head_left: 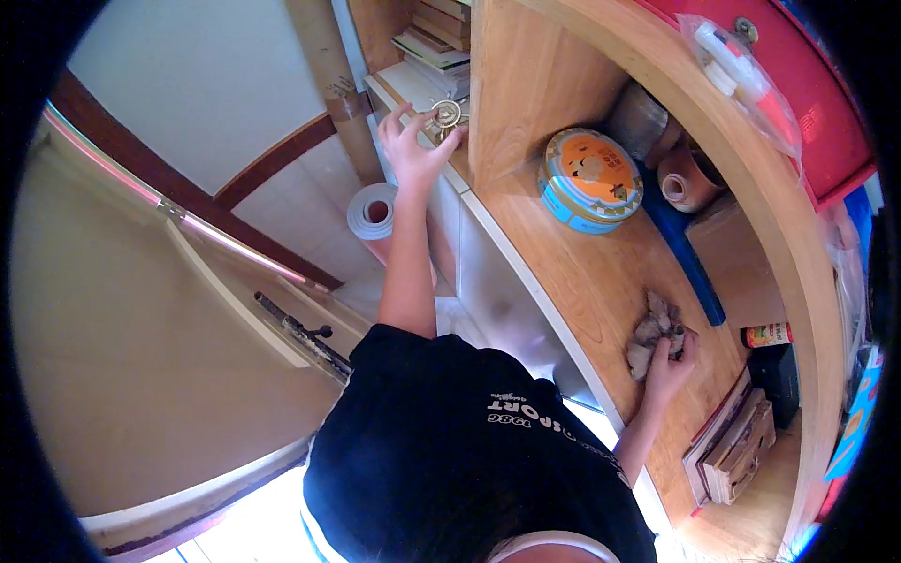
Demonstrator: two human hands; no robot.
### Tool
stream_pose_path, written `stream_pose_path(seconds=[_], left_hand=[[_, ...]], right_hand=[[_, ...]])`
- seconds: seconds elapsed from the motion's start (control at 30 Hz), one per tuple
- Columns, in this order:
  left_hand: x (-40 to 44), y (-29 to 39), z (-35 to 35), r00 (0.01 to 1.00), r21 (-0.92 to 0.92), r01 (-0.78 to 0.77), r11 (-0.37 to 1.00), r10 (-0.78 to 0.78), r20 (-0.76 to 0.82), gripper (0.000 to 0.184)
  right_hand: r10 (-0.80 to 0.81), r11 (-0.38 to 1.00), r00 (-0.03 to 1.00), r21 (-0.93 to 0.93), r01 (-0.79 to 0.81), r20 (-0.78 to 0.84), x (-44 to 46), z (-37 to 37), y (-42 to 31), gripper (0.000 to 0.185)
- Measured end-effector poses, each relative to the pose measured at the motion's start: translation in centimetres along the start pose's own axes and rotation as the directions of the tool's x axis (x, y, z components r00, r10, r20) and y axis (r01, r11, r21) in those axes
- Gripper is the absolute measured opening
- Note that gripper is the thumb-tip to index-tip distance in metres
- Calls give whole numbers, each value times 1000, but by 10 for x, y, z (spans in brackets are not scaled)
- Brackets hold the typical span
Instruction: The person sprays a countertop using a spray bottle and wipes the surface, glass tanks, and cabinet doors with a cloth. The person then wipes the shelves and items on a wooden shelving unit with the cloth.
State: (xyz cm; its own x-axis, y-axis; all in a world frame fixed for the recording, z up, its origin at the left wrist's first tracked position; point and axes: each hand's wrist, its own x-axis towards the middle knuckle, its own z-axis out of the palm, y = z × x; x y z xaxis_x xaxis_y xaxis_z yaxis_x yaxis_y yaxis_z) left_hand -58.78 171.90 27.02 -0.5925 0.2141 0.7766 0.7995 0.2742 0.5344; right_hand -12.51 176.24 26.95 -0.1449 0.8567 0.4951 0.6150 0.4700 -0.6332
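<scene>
My left hand [414, 153] reaches to a shelf with its thumb and fingers around a small gold ship's wheel ornament [447, 114]. The outer fingers are spread. My right hand [672, 364] is closed on a crumpled grey cloth [646, 336], pressed on the wooden shelf board [587, 300]. Behind the cloth stands a round tin [589, 178] with an orange lid and blue side. A long dark blue object [693, 263] lies along the back of the shelf.
Stacked books [737, 446] and a small black and red container [767, 335] stand to the right. A rolled mat [373, 211] and a cardboard tube [333, 84] are at the left. Above the curved wooden edge sits a red box [798, 84] with a bagged marker.
</scene>
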Motion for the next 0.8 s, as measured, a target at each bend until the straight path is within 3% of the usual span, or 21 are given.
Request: stream_pose_path(seconds=[0.13,0.23,0.47,0.8], left_hand=[[3,3,-4,1000,-59,25,998,-26,-12,41],[4,-1,2,999,12,-33,999,33,-20,34],[3,-5,8,1000,-5,16,1000,-16,-5,25],[-8,-2,8,992,6,-14,1000,15,-127,17]], right_hand=[[-3,1000,1000,-3,3,3,0,0,0,25],[8,1000,1000,15,-8,-20,0,2,1,26],[1,1000,1000,2,-1,-19,1,0,-1,25],[6,1000,1000,-11,-6,-11,2,-1,-1,25]])
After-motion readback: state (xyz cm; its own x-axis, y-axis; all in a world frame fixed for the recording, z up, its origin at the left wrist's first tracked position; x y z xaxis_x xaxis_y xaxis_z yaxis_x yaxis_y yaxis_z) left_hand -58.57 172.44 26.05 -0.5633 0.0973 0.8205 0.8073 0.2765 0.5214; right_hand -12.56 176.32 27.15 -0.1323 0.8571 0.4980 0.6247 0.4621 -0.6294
